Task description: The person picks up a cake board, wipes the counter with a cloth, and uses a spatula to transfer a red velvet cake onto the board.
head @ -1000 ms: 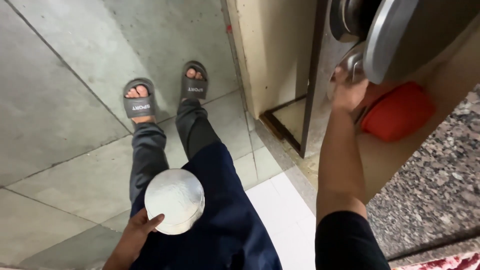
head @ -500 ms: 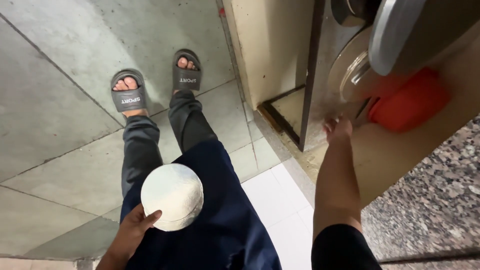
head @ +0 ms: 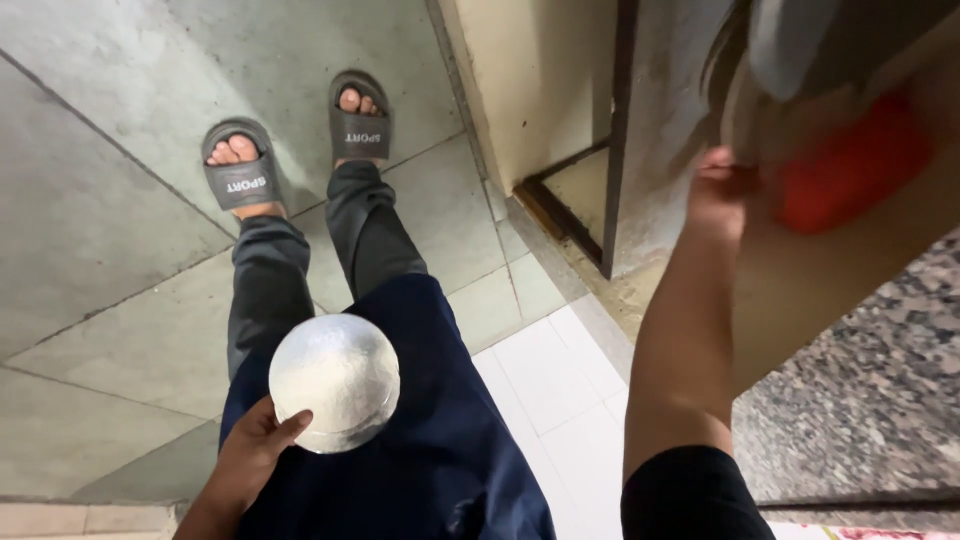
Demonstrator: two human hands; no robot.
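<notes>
Since the earlier frame, the right hand (head: 722, 190) had risen along the cabinet door's (head: 800, 270) edge, nearer the red object (head: 850, 170); its finger grip could not be told. The left hand (head: 262, 440) stayed low by the thigh, fingers cupped under the round white bowl (head: 335, 382).

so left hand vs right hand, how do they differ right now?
The left hand is low by the thigh, cupping a round white bowl; the right hand is stretched out to the cabinet door, holding nothing separate. The left is sharp, the right blurred. Both are bare.
</notes>
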